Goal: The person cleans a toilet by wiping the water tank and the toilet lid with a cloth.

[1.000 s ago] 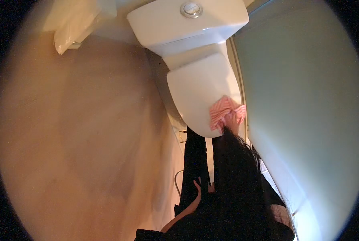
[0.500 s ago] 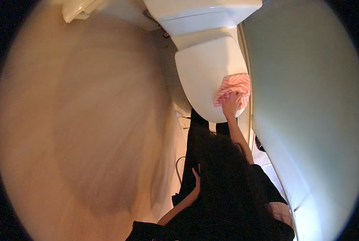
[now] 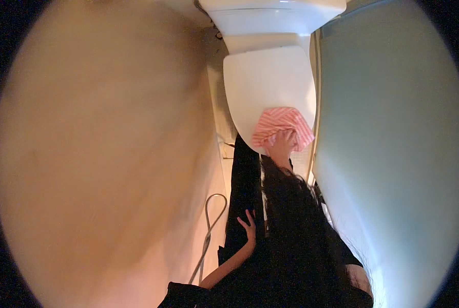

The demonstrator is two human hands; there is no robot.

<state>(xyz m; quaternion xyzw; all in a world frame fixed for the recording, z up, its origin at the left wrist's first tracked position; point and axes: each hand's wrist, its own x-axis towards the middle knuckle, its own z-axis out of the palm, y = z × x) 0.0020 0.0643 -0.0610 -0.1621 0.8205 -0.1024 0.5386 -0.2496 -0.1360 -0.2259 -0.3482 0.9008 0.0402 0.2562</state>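
A pink striped cloth (image 3: 283, 120) lies bunched over the front end of the closed white toilet lid (image 3: 268, 77). My right hand (image 3: 282, 145) presses on the cloth, its fingers partly sunk into the folds. Dark hair hides most of the right forearm. Lower down, my left hand (image 3: 249, 226) rests by my black-clad leg (image 3: 244, 190) with its fingers spread, holding nothing.
Above the lid stands the white cistern (image 3: 270, 20). A pale green panel (image 3: 388, 113) runs close along the right side, and a beige wall (image 3: 106, 143) fills the left. A looped grey hose (image 3: 207, 238) hangs left of my leg.
My right hand and the cloth have shifted left and toward the lid's front edge. The view has tilted, so the cistern sits higher and more of the hose shows.
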